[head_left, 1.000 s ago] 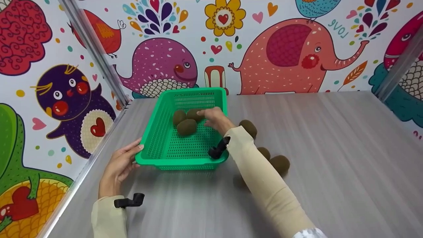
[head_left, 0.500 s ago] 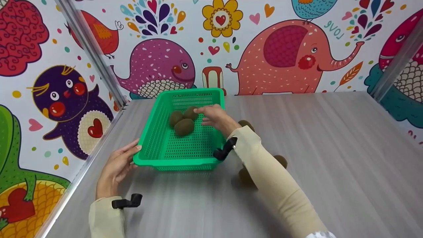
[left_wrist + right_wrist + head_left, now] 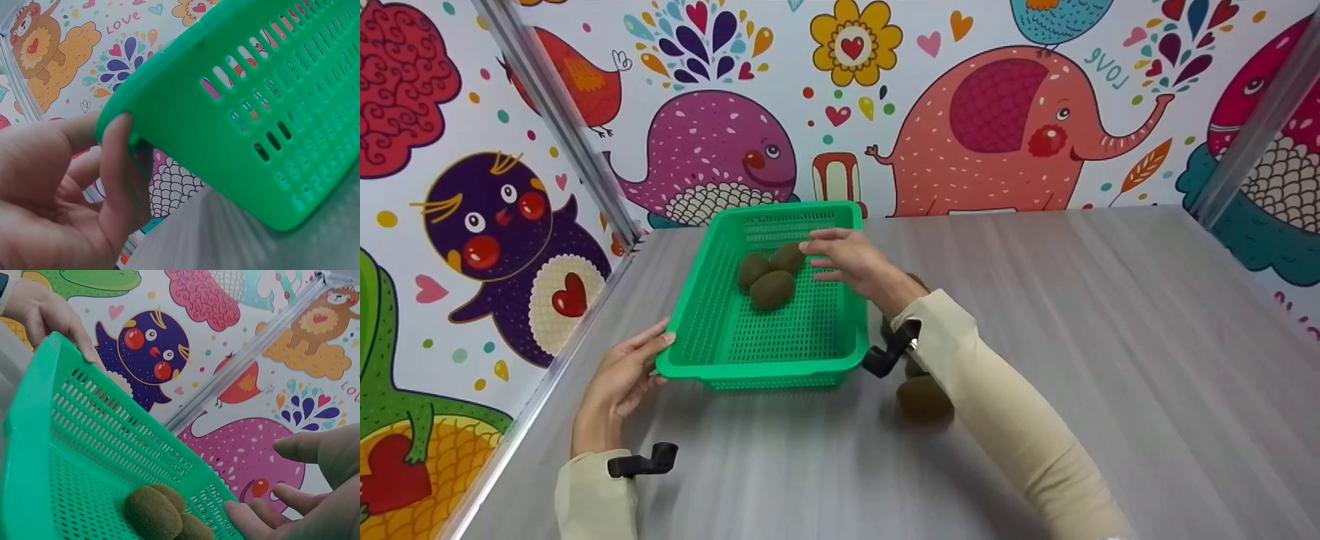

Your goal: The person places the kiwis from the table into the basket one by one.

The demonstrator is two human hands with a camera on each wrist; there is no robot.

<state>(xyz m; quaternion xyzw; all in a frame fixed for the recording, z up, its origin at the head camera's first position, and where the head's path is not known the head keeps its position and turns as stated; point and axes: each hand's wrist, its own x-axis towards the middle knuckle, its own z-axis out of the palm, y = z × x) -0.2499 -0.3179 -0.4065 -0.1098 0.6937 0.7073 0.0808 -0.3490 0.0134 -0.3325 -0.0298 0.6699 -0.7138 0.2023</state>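
We've got three kiwis in a green plastic basket on the counter. Our left hand pinches its near left corner; our right hand hovers above, fingers loosely spread, holding nothing. More kiwis sit alongside.

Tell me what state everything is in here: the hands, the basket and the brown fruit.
Green basket: open-topped, with fruit inside
Kiwis in the basket: three, whole, clustered together
Kiwis beside the basket: lying on the grey table, partly hidden by the right arm, so uncounted
Left hand: gripping the basket's rim at its near left corner
Right hand: over the basket, fingers apart, holding nothing
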